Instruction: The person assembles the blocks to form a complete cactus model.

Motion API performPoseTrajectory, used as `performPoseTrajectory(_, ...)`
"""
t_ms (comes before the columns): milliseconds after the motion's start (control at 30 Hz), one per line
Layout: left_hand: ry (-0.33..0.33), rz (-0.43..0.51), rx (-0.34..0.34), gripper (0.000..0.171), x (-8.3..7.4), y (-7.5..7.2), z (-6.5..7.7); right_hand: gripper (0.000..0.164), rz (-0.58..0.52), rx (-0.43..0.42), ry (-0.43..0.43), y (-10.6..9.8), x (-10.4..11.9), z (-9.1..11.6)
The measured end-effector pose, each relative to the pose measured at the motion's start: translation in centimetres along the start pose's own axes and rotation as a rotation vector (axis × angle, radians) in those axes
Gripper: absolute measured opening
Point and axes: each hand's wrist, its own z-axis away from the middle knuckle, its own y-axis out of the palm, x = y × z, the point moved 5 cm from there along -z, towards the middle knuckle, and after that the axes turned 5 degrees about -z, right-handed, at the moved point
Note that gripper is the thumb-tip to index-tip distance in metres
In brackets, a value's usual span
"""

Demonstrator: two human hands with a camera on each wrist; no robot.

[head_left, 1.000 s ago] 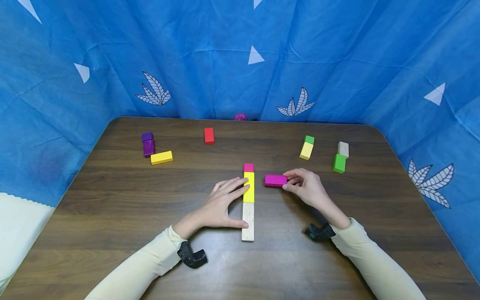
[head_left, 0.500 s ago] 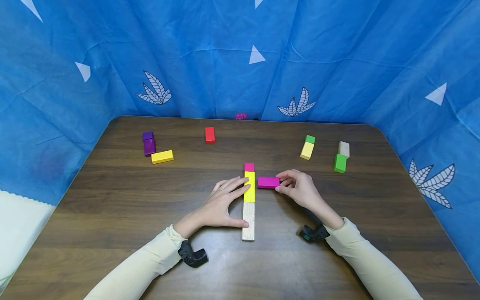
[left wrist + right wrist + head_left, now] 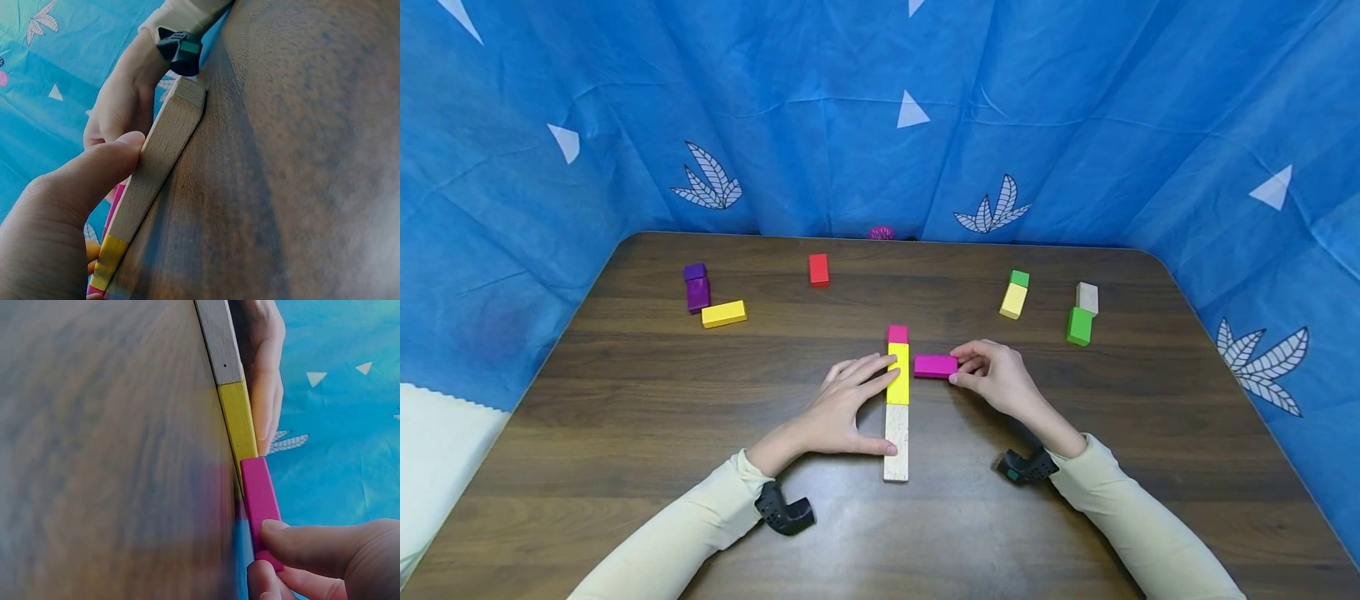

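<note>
Three blocks lie end to end in a line: a plain wood block [image 3: 897, 462] nearest the body, a yellow block [image 3: 900, 392] in the middle, a small pink block [image 3: 898, 334] at the far end. My left hand [image 3: 838, 408] is spread along the line's left side; its thumb touches the wood block and its straight fingers touch the yellow one. On the right, my right hand [image 3: 1000, 375] pinches one end of a magenta block [image 3: 936, 366] between thumb and fingers. That block lies crosswise, its free end close to the yellow block's right side.
Back left on the table [image 3: 625, 467] are two purple blocks [image 3: 697, 293] beside another yellow block [image 3: 724, 314], with a red block [image 3: 818, 271] further right. Back right are a green and pale yellow pair [image 3: 1013, 302] and a green and white pair [image 3: 1079, 326].
My right hand has moved left with the magenta block, bringing it close to the yellow block, and has been nearly still over the last half second. My left hand has stayed in place.
</note>
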Motion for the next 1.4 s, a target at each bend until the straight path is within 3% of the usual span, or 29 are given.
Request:
performPoseTrajectory(1033,0.003,-0.009,-0.009,0.101,0.2,0.1,0.2,0.035,-0.023,0.058,-0.005,0.9,-0.1,-0.3)
performPoseTrajectory(1200,0.010,-0.014,-0.017,0.100,0.2,0.2,0.1,0.036,-0.007,0.030,0.009,-0.5,-0.7,-0.1)
performPoseTrajectory(1400,0.008,-0.008,-0.014,0.100,0.1,0.2,0.0,0.040,0.064,-0.114,0.027,-4.7,-1.8,-0.1)
